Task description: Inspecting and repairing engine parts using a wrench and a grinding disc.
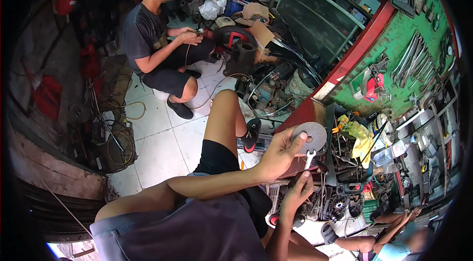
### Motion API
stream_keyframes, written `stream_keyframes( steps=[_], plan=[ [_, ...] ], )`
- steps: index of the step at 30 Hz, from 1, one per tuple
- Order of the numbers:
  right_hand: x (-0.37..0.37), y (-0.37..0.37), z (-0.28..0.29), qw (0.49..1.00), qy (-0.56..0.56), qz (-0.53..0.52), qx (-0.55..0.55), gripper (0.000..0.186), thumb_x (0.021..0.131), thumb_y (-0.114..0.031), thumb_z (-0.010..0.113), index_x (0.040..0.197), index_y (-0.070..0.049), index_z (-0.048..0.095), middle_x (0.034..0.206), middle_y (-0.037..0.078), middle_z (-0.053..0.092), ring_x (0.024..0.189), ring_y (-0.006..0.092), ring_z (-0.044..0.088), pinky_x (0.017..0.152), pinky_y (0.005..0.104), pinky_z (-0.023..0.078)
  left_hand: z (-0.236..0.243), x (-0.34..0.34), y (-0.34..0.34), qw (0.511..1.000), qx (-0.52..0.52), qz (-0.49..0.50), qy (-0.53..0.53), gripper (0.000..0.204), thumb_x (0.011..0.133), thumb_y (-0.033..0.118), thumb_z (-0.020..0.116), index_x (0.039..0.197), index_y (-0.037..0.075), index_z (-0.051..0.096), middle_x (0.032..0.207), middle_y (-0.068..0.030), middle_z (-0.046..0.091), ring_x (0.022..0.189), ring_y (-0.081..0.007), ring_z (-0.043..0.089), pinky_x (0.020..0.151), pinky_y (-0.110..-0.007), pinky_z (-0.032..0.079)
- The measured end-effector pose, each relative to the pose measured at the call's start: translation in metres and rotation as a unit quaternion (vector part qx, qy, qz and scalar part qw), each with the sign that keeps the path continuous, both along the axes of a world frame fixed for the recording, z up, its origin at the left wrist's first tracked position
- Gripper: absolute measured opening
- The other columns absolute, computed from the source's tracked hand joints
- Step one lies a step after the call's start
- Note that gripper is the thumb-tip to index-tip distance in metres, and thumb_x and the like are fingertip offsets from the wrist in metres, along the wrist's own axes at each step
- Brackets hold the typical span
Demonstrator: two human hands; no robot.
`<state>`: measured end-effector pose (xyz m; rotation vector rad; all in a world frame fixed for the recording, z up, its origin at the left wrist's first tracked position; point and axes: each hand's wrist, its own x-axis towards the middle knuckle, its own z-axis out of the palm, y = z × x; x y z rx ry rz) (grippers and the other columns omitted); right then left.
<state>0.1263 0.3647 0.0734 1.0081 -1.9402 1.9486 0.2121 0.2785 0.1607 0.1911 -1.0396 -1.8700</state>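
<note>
My left hand (279,155) pinches a grey abrasive disc (318,135) with a hole in its middle, the thumb lying across its face. Just below it, my right hand (297,195) grips a small open-end wrench (310,159). The wrench points upward, its open jaw close to the disc's lower edge; whether the two touch I cannot tell. My right fingers hide the lower part of the wrench.
A co-worker (157,39) crouches at the upper left, and another person (394,248) sits at the lower right. Wrenches (415,59) hang on a green board (389,39). A yellow cloth (361,140), a plastic bottle (390,153) and greasy parts crowd the bench.
</note>
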Motion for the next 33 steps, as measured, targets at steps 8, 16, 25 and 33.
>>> stream_keyframes(
  steps=[8, 16, 25, 33],
  plan=[
    [-0.012, -0.009, 0.058, 0.972, -0.113, 0.199, 0.048, 0.039, 0.097, -0.024, 0.048, 0.065, -0.003, 0.039, 0.057, -0.004, 0.034, 0.054, 0.0068, 0.029, 0.048, 0.0276, 0.021, 0.015, 0.013, -0.009, 0.999, -0.027, 0.014, -0.02, 0.037, 0.098, 0.027, 0.047, 0.124, 0.001, 0.05, 0.107, -0.0045, 0.06, 0.1, -0.0113, 0.057, 0.086, -0.031, 0.051],
    [-0.025, -0.012, 0.061, 0.98, -0.07, 0.184, 0.03, 0.04, 0.096, -0.026, 0.051, 0.065, -0.005, 0.039, 0.057, -0.004, 0.033, 0.055, 0.0056, 0.029, 0.049, 0.0258, 0.022, 0.022, 0.003, -0.02, 0.996, -0.045, 0.057, -0.045, 0.036, 0.098, 0.026, 0.048, 0.124, 0.0, 0.05, 0.108, -0.008, 0.06, 0.099, -0.0159, 0.059, 0.086, -0.033, 0.052],
    [-0.024, -0.013, 0.051, 0.973, -0.091, 0.202, 0.06, 0.037, 0.095, -0.023, 0.053, 0.068, 0.002, 0.045, 0.057, -0.001, 0.038, 0.058, 0.0078, 0.034, 0.051, 0.0273, 0.028, 0.016, 0.001, -0.024, 0.993, -0.057, 0.072, -0.071, 0.035, 0.097, 0.027, 0.049, 0.119, 0.0, 0.053, 0.105, -0.0071, 0.061, 0.096, -0.0133, 0.06, 0.083, -0.033, 0.054],
    [-0.022, -0.016, 0.05, 0.974, -0.077, 0.208, 0.052, 0.037, 0.094, -0.024, 0.055, 0.07, 0.003, 0.048, 0.055, 0.002, 0.035, 0.056, 0.0067, 0.032, 0.048, 0.0277, 0.028, 0.02, 0.0, -0.019, 0.988, -0.065, 0.113, -0.085, 0.034, 0.098, 0.025, 0.048, 0.119, -0.001, 0.052, 0.104, -0.0081, 0.061, 0.096, -0.0131, 0.06, 0.083, -0.033, 0.054]
  ],
)
